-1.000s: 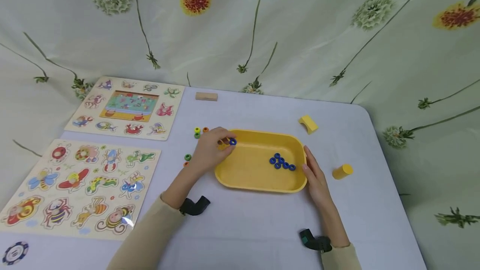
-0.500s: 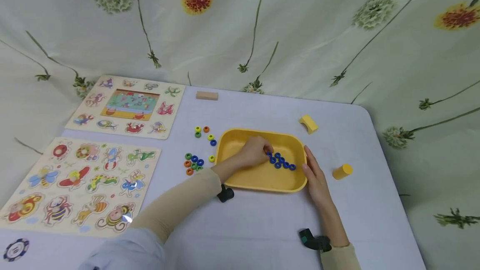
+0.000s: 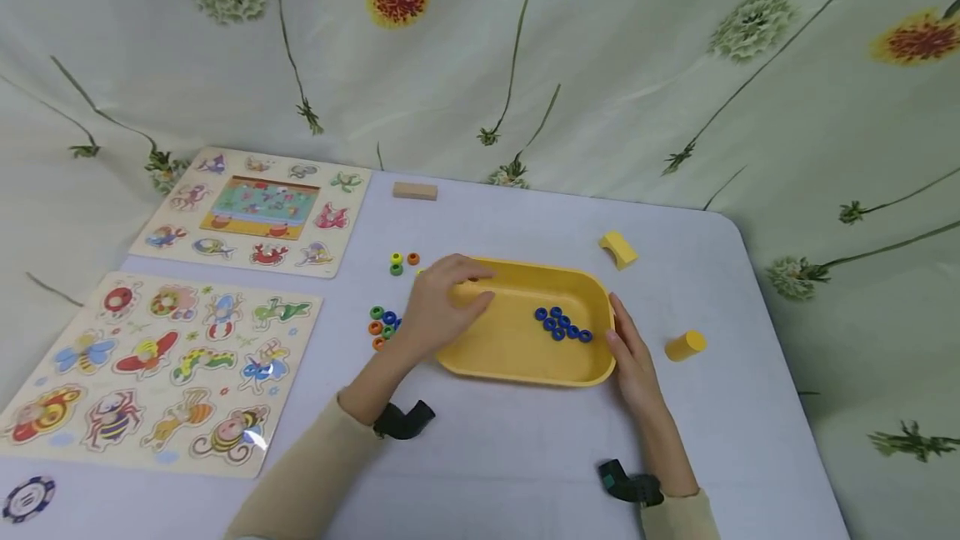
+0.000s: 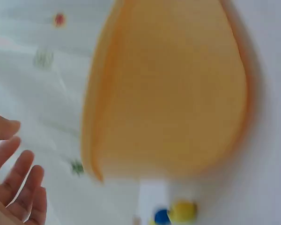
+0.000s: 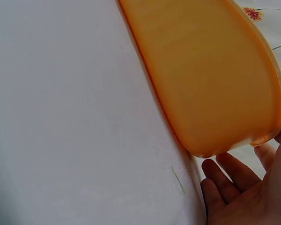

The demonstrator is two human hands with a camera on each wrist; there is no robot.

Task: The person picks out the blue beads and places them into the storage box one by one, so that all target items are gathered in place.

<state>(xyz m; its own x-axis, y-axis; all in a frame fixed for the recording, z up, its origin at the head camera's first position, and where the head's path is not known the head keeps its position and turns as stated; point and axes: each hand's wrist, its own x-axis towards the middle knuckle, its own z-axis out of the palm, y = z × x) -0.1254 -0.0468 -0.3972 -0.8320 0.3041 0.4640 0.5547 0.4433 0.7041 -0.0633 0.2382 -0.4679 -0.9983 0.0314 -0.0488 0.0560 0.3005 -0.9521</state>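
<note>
A yellow oval tray [image 3: 495,348] lies on the table with several blue ring beads [image 3: 564,322] grouped toward its right side. My left hand [image 3: 438,307] hovers over the tray's left end, its thumb and index finger spread with nothing visible between them. The left wrist view shows those fingers [image 4: 22,168] apart and loosely extended beside the blurred tray. My right hand [image 3: 633,357] rests against the tray's right end. In the right wrist view its fairly straight fingers [image 5: 234,171] touch the end wall near the rim.
Loose beads [image 3: 376,327] in several colours lie left of the tray, partly behind my left hand. Two picture puzzle boards [image 3: 217,340] fill the left side. A wooden block [image 3: 415,191], yellow arch block [image 3: 618,249], yellow cylinder [image 3: 686,345] and poker chip [image 3: 28,499] lie around.
My left hand carried a blue bead over the tray, set it among the other blue beads, and has moved back to the left, empty. The right hand stays at the tray's end.
</note>
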